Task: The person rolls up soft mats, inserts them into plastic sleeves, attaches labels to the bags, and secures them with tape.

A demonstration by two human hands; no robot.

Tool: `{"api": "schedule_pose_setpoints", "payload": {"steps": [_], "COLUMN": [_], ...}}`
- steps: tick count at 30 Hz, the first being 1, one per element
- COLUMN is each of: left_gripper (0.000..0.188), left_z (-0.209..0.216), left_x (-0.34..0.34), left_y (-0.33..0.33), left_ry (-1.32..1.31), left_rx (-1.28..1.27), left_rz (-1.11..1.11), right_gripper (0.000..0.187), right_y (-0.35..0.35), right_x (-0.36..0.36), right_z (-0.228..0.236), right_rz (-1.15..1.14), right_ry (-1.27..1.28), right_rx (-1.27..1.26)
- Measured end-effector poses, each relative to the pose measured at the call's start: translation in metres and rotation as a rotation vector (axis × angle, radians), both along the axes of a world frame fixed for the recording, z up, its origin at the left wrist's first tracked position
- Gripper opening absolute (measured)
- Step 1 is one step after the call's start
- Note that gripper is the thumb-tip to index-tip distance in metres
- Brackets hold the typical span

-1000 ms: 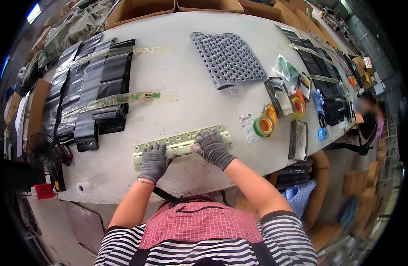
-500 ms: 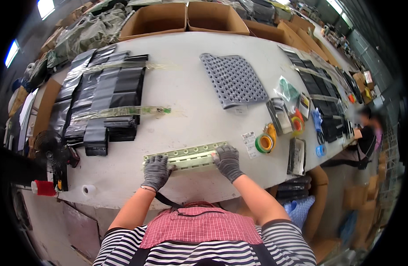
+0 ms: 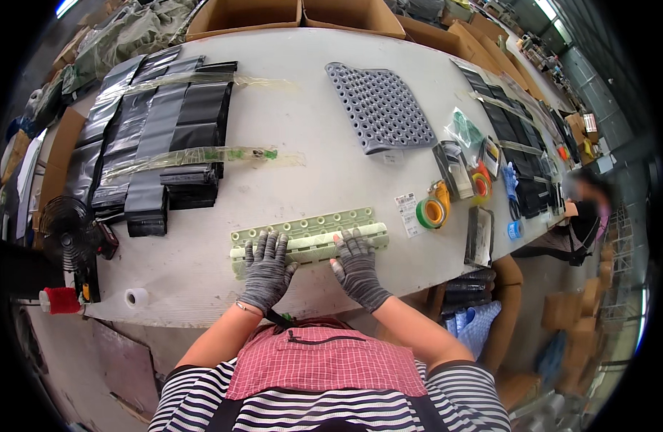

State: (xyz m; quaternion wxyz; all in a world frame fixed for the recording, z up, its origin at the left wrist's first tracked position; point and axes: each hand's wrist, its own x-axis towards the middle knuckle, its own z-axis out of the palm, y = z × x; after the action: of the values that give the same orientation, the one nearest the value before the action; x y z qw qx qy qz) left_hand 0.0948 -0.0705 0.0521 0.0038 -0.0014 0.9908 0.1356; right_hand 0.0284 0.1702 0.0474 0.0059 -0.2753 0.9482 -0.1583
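Note:
A pale green rubber bath mat (image 3: 297,224) lies on the white table close to my body, folded over lengthwise into a narrow strip. Round suction cups line its far, flat edge, while the nearer part bulges up as a rounded fold. Both hands wear grey knit gloves. My left hand (image 3: 265,270) rests on the left part of the fold with its fingers stretched forward. On the right part, my right hand (image 3: 358,268) presses down, fingers spread and bare fingertips showing. Neither hand is wrapped around the mat; its underside is hidden.
Stacked black plastic bags (image 3: 174,119) lie left, more black bags (image 3: 515,133) far right. A grey suction-cup mat (image 3: 382,108) lies beyond. A tape dispenser (image 3: 434,210) and label sheet (image 3: 406,214) sit right. A white roll (image 3: 136,297) and fan (image 3: 66,225) stand left. A person (image 3: 589,205) sits right.
My hands have gone from gripping the green mat's ends to lying flat on top, closer together. The mat's near part now shows as a raised fold. The view has shifted slightly.

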Motion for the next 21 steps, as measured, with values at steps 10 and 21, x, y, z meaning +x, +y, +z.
{"api": "schedule_pose_setpoints", "payload": {"steps": [10,21], "left_gripper": [0.056,0.045], "left_z": [-0.007,0.001], "left_x": [0.005,-0.042], "left_y": [0.011,0.004], "left_ry": [0.137,0.06], "left_rx": [-0.02,-0.072], "left_rz": [0.017,0.177], "right_gripper": [0.061,0.053], "right_y": [0.018,0.008], "right_x": [0.008,-0.069], "right_z": [-0.001,-0.028], "right_rz": [-0.012,0.129], "right_ry": [0.064,0.226], "right_rx": [0.053,-0.069]}}
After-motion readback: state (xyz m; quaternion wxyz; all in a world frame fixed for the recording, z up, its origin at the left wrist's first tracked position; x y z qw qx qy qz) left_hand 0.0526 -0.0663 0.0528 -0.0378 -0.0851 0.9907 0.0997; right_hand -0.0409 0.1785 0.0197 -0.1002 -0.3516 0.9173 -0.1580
